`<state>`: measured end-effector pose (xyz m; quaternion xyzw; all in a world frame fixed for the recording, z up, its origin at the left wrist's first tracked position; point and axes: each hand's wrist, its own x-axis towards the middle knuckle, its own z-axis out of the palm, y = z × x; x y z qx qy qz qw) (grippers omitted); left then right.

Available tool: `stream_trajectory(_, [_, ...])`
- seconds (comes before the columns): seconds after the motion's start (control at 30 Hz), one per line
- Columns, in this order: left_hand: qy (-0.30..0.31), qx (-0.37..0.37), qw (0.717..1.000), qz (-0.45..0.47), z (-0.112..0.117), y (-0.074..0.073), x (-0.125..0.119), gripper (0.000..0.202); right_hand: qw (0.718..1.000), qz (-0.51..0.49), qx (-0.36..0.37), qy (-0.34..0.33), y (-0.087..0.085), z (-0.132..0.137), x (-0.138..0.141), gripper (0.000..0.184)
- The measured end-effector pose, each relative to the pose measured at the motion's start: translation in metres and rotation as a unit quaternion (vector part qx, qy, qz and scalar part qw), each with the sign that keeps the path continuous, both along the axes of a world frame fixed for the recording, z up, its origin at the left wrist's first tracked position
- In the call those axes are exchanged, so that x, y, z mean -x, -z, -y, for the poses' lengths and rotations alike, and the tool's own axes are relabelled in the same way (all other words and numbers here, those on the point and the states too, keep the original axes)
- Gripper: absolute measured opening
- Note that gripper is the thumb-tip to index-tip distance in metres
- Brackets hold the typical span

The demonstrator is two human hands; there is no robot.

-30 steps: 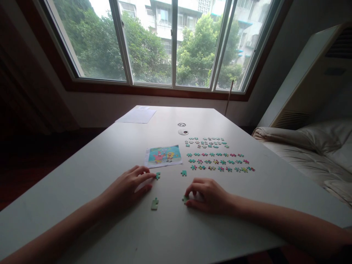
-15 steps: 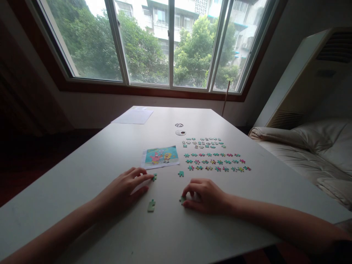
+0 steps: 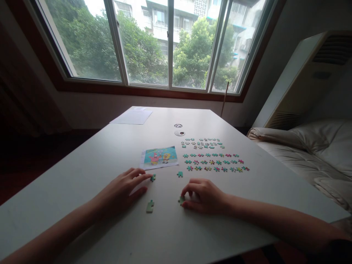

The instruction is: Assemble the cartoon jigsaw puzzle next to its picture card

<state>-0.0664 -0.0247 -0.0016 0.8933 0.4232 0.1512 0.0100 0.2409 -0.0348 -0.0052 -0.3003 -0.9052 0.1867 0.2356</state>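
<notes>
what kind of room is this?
Probably a living room in a home. Evidence: a cream, cushioned, leather-look sofa right of the white, flat-topped table, plus a wide, brown-framed sliding-style glass window behind.

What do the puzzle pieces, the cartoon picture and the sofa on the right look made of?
Puzzle pieces: probably matte cardboard, being flat and dull-faced, though thin wood is possible. Cartoon picture: likely matte paper, a thin, glare-free printed sheet with white margins. Sofa: leather or imitation leather, softly shiny, going by its creases and highlights.
</notes>
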Motion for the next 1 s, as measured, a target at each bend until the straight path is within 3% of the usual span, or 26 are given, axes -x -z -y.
stream_trajectory(0.17, [0.002,-0.003,1.0,0.001,-0.001,0.001,0.002,0.033,0.998,-0.027,-0.041,0.035,-0.016,-0.03,-0.019,0.019])
stream_trajectory(0.23, [-0.002,-0.001,1.0,0.002,-0.001,0.001,0.002,0.033,0.994,-0.009,-0.069,0.079,-0.027,-0.061,-0.037,0.017])
stream_trajectory(0.37, [-0.007,0.007,1.0,-0.001,0.0,0.001,0.001,0.034,0.965,0.135,-0.083,0.21,-0.046,-0.141,-0.08,0.016])
stream_trajectory(0.53, [-0.027,0.014,1.0,-0.008,0.0,-0.002,0.0,0.038,0.931,0.199,-0.057,0.302,-0.042,-0.209,-0.113,0.011])
stream_trajectory(0.77, [-0.008,0.007,1.0,0.0,0.0,-0.004,0.0,0.034,0.903,0.265,0.012,0.338,-0.02,-0.237,-0.114,0.029])
stream_trajectory(1.0, [-0.007,0.0,1.0,0.008,0.001,-0.002,0.002,0.033,0.909,0.261,0.047,0.322,-0.025,-0.24,-0.108,0.03])
